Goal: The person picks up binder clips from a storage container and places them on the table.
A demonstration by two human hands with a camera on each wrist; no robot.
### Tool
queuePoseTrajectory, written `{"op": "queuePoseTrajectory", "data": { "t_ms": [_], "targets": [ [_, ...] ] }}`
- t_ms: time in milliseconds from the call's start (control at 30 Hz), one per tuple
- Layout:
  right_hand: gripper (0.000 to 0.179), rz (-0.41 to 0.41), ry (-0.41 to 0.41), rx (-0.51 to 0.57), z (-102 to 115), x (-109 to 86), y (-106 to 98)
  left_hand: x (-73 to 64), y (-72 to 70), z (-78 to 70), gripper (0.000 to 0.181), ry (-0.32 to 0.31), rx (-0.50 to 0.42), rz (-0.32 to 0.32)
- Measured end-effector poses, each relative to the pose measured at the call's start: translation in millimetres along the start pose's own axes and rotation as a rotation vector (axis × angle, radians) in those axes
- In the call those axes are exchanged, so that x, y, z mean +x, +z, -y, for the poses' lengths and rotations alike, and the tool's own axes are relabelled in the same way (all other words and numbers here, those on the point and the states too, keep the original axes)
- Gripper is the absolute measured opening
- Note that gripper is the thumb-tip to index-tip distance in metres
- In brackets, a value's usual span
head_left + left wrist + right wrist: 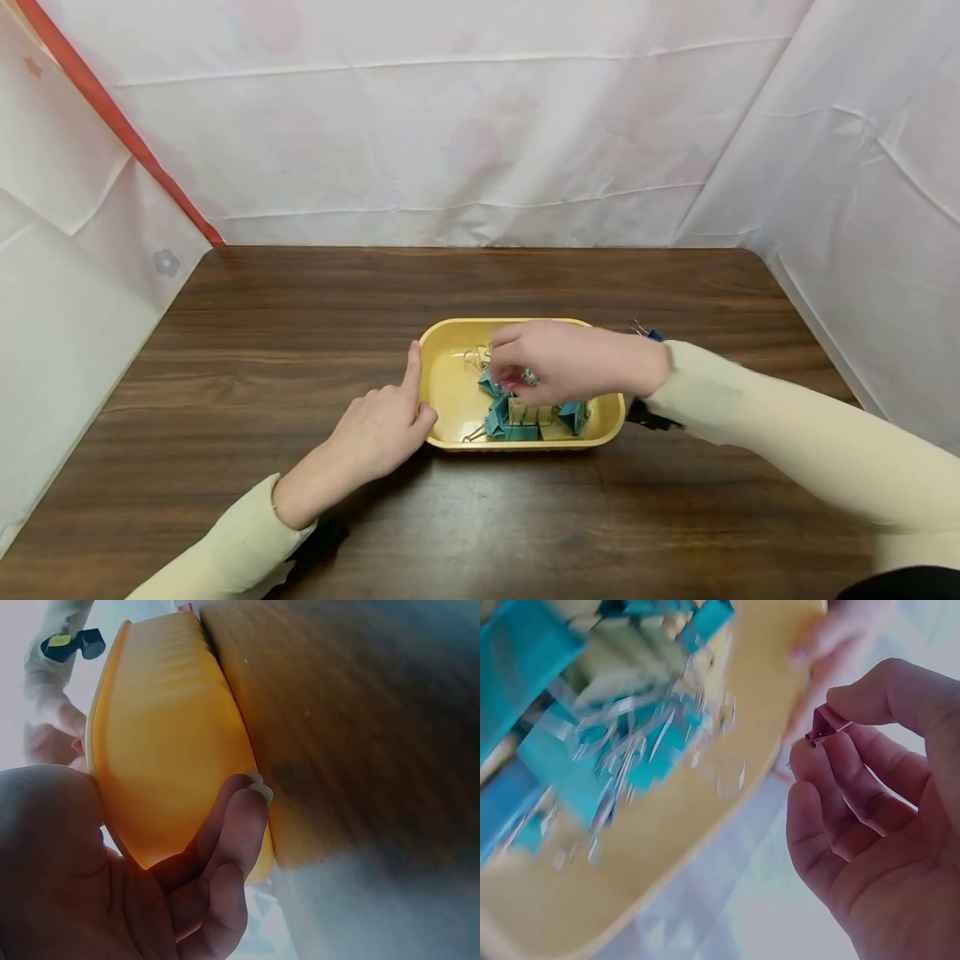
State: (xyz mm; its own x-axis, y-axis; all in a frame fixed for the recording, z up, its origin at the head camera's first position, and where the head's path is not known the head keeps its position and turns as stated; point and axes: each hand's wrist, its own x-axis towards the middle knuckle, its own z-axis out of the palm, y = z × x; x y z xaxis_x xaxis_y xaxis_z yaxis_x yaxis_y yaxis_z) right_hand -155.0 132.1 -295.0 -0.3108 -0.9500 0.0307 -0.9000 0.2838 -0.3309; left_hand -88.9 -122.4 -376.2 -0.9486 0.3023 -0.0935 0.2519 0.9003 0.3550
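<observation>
Right hand (551, 358): thumb and fingertips pinch a red clip (826, 726), small, smooth and angular; it is held over the tray, near the centre of the head frame.
Left hand (382, 427): index finger straight along the tray's left end, thumb at the rim, other fingers bent against the smooth outer wall; it holds the tray.
Tray (447, 400): yellow, shallow, oblong with rounded corners and a thin rim, just below the centre.
Teal clips (521, 432): glossy, wedge-shaped, heaped in the tray's right half.
Cream clips (529, 412): mixed among the teal ones.
Wire handles (622, 769): thin, shiny loops, blurred, left of centre in the right wrist frame.
Blue clip (656, 335): beyond the tray's right end, partly hidden by the right forearm.
Sleeves (757, 404): pale cloth.
Table (300, 317): dark, streaked wood grain.
Curtain (450, 125): creased, whitish, faintly patterned, across the top; red strip (112, 117) slants at upper left.
</observation>
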Motion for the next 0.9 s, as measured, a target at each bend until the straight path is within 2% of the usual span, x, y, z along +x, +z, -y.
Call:
{"op": "queuePoseTrajectory", "data": {
  "t_ms": [100, 300, 500, 633, 767, 900],
  "targets": [
    [0.013, -0.061, 0.063, -0.025, -9, -30.9, -9, 0.1, -0.3, -0.6, 0.082, -0.007, 0.004, 0.005],
    [0.02, -0.129, 0.29, -0.066, -29, -97.8, -8, 0.1, -0.6, -1.9, 0.082, -0.012, 0.003, 0.022],
    [0.026, -0.221, 0.366, -0.112, -47, -147.7, 5, -0.9, -0.6, -2.2, 0.083, -0.018, 0.002, 0.029],
    [0.028, -0.251, 0.427, -0.152, -54, -169.0, 10, -0.7, -0.4, -2.3, 0.083, -0.017, 0.006, 0.024],
    [0.027, -0.213, 0.492, -0.151, -59, -180.5, 16, -0.8, -0.2, -2.2, 0.083, -0.019, 0.012, 0.016],
    [0.029, -0.192, 0.516, -0.127, -61, -186.8, 27, -1.1, 0.3, -2.4, 0.083, -0.019, 0.009, 0.013]
  ]
}}
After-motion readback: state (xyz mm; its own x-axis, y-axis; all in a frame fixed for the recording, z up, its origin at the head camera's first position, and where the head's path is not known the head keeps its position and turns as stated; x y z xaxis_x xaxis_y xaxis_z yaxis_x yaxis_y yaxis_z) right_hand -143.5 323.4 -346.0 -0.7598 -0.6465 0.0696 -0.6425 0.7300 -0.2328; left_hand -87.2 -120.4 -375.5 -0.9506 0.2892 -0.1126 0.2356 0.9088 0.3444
